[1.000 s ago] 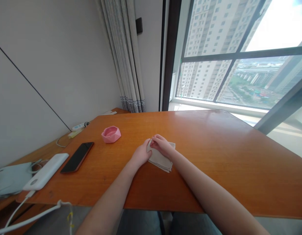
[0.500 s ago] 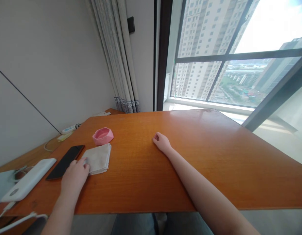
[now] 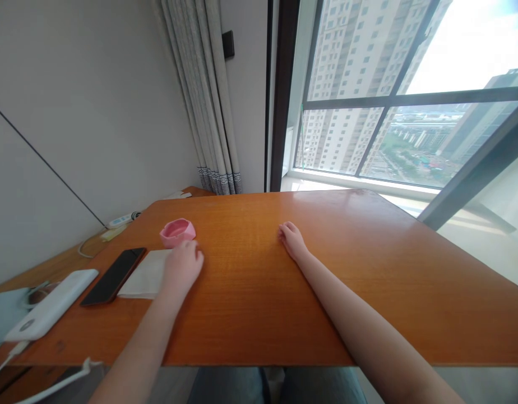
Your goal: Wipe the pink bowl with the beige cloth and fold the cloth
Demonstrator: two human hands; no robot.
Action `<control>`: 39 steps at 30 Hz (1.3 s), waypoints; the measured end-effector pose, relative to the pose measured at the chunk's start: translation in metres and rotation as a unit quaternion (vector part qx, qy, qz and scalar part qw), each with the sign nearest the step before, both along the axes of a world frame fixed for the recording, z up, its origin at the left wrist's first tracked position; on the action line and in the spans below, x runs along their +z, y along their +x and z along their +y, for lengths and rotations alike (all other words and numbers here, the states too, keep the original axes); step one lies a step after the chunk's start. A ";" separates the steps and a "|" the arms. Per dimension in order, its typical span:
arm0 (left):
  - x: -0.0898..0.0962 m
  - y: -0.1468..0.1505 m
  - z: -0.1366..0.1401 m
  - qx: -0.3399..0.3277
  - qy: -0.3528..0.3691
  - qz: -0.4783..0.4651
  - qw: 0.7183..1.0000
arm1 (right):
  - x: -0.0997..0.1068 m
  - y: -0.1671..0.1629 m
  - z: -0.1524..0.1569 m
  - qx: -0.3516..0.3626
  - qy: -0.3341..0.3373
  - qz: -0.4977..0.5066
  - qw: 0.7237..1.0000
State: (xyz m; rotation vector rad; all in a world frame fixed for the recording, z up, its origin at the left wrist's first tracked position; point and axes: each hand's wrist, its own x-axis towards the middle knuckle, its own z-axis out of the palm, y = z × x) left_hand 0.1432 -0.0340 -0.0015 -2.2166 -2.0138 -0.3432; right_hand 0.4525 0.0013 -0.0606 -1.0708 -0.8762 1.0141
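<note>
My left hand (image 3: 182,268) lies over the right part of a pale folded cloth or napkin (image 3: 142,276), its fingers curled. Their tips are turned away from me, so what they hold, if anything, is hidden. Just beyond the knuckles stands a small pink faceted bowl (image 3: 170,238), partly covered by the hand. A dark phone (image 3: 112,277) lies along the cloth's left side. My right hand (image 3: 291,237) rests on the wooden table in a loose fist with nothing visible in it, well apart from the other things.
A white power bank (image 3: 52,306) with a cable plugged in sits at the left of the table (image 3: 250,303). Behind it are a power strip (image 3: 120,220) and a wall. A curtain (image 3: 208,101) and a large window (image 3: 368,134) stand beyond the table.
My left hand has moved right and away from me, from the cloth's left edge to its right side. The cloth now reaches farther left, near the phone. My right hand has shifted slightly right.
</note>
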 end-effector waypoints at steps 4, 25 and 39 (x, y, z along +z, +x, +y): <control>-0.003 0.103 0.024 -0.147 -0.137 -0.075 0.977 | 0.005 0.010 -0.001 0.039 -0.011 0.076 0.996; -0.050 0.207 0.048 -0.193 -0.091 -0.084 0.973 | -0.002 -0.013 -0.007 0.009 0.063 -0.393 0.917; -0.051 0.208 0.047 -0.206 -0.087 -0.060 0.973 | 0.002 -0.012 -0.009 0.014 0.047 -0.417 0.907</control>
